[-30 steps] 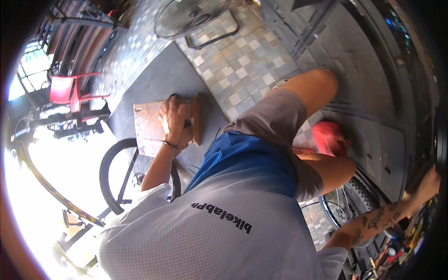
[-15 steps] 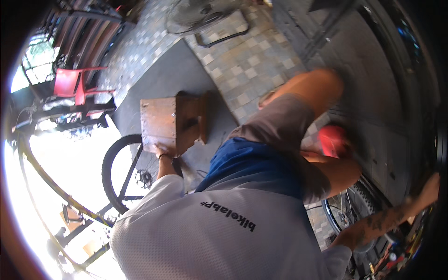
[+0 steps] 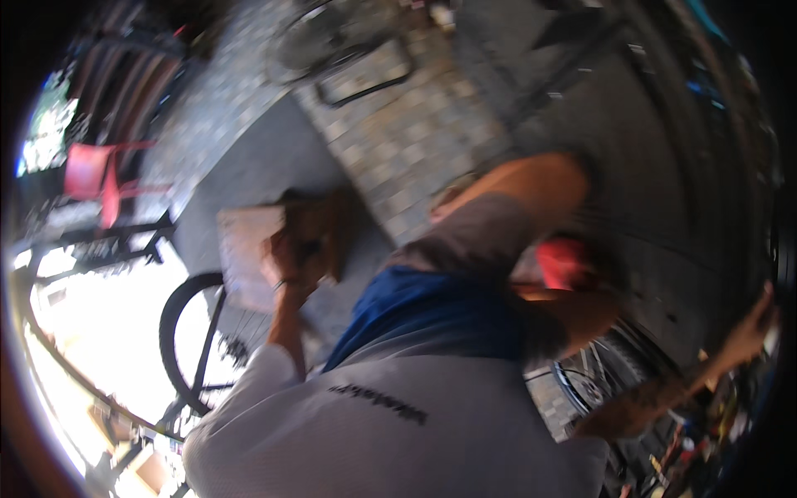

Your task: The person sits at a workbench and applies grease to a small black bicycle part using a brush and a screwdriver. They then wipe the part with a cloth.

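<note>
Head view: left hand on a wooden box, right arm stretched wide

Farthest left stands a red chair [image 3: 101,173]; nearer, a bicycle wheel [image 3: 168,334] shows just beside the wooden box [image 3: 242,241], which sits on a flat grey surface [image 3: 241,166]. The person's left hand [image 3: 282,259] is on the box, where its lighter face meets the darker right side. Blur hides the fingers, so whether they curl round that edge or merely rest there cannot be told. For sound handling, the palm would best bear on solid wood near the box's middle, pressing evenly so that it does not tip, with the forearm clear of the wheel.

In the middle, dark lettering [image 3: 380,402] crosses the pale shirt [image 3: 382,452], smeared by motion; no label can be made out on the box. To the right, beyond a red object [image 3: 563,262] and a second wheel [image 3: 594,382], the right hand [image 3: 760,317] is near cluttered small items [image 3: 706,452]. Its finger spread, and anything held, cannot be told.
</note>
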### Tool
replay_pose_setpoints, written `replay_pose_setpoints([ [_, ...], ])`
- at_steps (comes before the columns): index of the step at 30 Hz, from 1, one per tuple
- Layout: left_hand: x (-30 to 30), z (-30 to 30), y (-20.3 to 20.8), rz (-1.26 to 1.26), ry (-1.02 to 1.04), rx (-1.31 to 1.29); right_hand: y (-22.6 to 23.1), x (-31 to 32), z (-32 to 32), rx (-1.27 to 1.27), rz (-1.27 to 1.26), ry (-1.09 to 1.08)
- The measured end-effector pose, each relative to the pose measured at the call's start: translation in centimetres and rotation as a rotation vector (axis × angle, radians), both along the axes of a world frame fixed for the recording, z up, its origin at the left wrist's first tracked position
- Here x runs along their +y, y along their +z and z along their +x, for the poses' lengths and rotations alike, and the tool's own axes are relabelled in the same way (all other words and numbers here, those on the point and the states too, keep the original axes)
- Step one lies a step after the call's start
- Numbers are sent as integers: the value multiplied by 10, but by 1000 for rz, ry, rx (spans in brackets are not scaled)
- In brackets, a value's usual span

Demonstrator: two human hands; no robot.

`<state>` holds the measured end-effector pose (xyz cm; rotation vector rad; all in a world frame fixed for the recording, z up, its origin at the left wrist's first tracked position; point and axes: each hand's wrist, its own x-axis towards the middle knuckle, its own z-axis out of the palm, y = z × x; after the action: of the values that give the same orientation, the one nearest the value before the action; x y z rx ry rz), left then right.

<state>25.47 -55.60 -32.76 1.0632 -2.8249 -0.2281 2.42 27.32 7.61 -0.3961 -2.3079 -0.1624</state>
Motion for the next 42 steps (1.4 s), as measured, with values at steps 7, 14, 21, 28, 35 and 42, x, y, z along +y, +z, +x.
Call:
replay_pose_setpoints([
  [7,-9,3,-21,79,68,180,-2,-44,-5,219,-387,228],
  [14,-63,7,-23,431,75,106,-1,-55,-3,256,-461,268],
  [21,-73,-3,-31,274,89,61,-4,-47,0,286,-484,302],
  [28,-63,1,-44,86,-9,9,-5,-51,0,314,-417,284],
  [35,-70,8,-31,222,-76,-65,-6,-49,-1,318,-406,300],
  [42,81,-152,62,591,-1,192,-8,-46,0,342,-486,345],
])
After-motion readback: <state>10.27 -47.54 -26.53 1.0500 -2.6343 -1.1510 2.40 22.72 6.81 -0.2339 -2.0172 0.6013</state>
